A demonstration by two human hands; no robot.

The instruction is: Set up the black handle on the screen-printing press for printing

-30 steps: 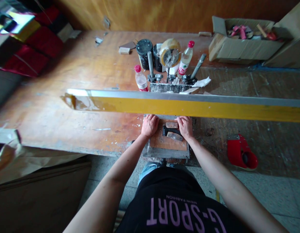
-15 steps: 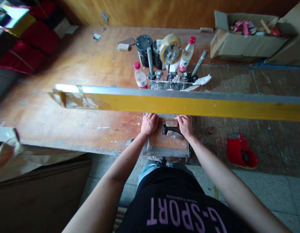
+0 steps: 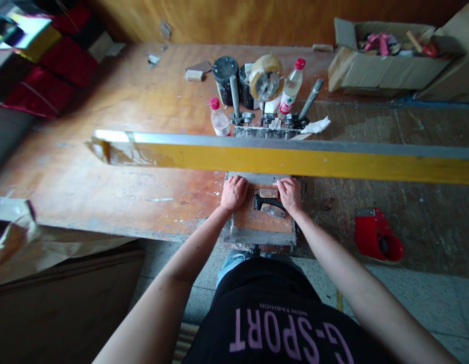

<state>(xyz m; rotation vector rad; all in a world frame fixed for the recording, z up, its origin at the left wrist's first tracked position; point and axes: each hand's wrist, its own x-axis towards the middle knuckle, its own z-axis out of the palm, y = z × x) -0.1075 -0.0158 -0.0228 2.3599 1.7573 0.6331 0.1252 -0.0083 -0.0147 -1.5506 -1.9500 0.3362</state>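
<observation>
A flat brown board (image 3: 249, 220) with a grey border (image 3: 259, 236) lies at the bench's front edge. My left hand (image 3: 234, 193) rests on its left side, fingers curled together near the upper corner. At the right side my right hand (image 3: 290, 196) has thumb and fingers pinched together, with a small pale bit at the tips. What either hand holds, if anything, is hidden. Between them a black handle-like piece (image 3: 270, 202) lies on the board with two small wooden blocks (image 3: 268, 193), its right end near my right hand.
A long yellow beam with a silver top (image 3: 234, 155) crosses above the bench. Behind it stand clamps (image 3: 270, 131), a tape roll (image 3: 265, 78), black tubs (image 3: 225, 76) and bottles (image 3: 292, 88). A red tape dispenser (image 3: 378, 235) lies right; a cardboard box (image 3: 393, 71) sits back right.
The yellow beam appears slightly higher and farther right in view, baring more of the board's grey far end. Both hands stay in nearly the same place.
</observation>
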